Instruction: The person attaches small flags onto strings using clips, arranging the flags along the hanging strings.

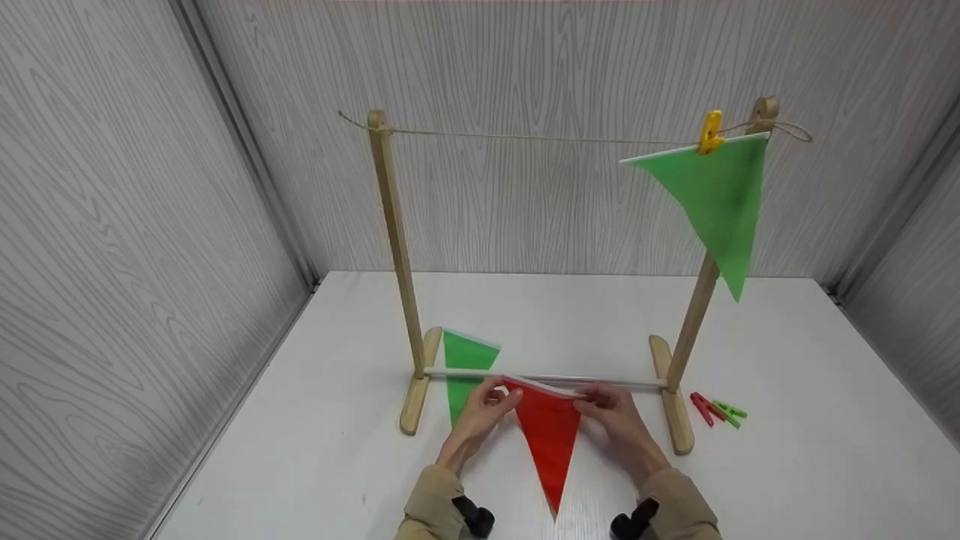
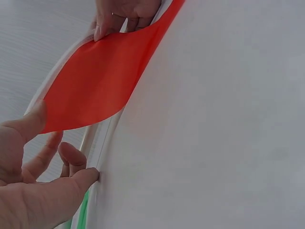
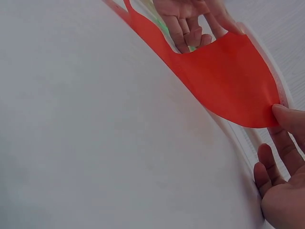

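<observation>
A red triangular pennant (image 1: pixel 550 435) with a white top edge hangs point down between both hands. My left hand (image 1: pixel 482 414) pinches its left top corner between thumb and fingers. At the right top corner, my right hand (image 1: pixel 613 416) pinches the cloth the same way. Both wrist views show the red cloth bowed between the two grips. Behind the left hand, a green pennant (image 1: pixel 469 352) lies on the table under the stand's white crossbar (image 1: pixel 540 378). Another green pennant (image 1: pixel 720 195) hangs at the right of the string (image 1: pixel 540 138), held by a yellow clothespin (image 1: pixel 709 133).
The string runs between a left wooden post (image 1: pixel 395 240) and a right wooden post (image 1: pixel 697 322), each on a wooden foot. Right of the stand lie red clothespins (image 1: pixel 705 407) and a green clothespin (image 1: pixel 729 414) on the white table (image 1: pixel 810 465). Grey wood-grain panels (image 1: pixel 525 202) enclose the table.
</observation>
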A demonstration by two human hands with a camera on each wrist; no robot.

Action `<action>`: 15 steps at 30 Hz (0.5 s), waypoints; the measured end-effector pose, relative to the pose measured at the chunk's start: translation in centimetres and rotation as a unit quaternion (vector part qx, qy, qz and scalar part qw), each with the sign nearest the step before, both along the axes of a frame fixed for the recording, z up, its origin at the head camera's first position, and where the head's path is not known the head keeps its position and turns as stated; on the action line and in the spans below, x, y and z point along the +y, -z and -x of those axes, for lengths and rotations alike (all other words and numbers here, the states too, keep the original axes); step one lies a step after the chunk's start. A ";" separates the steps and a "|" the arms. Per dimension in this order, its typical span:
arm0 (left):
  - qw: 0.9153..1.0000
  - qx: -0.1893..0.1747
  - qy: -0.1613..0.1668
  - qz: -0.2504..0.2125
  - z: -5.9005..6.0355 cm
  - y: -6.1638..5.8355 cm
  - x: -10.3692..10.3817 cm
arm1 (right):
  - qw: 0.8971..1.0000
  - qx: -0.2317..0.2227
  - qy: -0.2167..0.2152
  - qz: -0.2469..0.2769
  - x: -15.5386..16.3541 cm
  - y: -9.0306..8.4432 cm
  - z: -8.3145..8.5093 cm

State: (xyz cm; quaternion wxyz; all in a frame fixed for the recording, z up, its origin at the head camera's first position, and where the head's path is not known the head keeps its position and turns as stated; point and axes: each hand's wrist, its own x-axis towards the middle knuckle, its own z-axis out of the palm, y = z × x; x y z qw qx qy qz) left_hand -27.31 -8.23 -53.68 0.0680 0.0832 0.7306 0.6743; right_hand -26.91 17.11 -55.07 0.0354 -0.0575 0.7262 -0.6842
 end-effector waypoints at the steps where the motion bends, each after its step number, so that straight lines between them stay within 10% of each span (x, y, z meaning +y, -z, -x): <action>1: 1.000 0.002 -0.001 0.002 0.0 0.1 0.0 | 1.000 0.002 0.002 -0.003 0.0 0.0 0.0; 15: 1.000 0.007 -0.004 -0.029 -0.1 0.4 -0.1 | 1.000 0.015 0.007 -0.026 -0.3 -0.1 0.2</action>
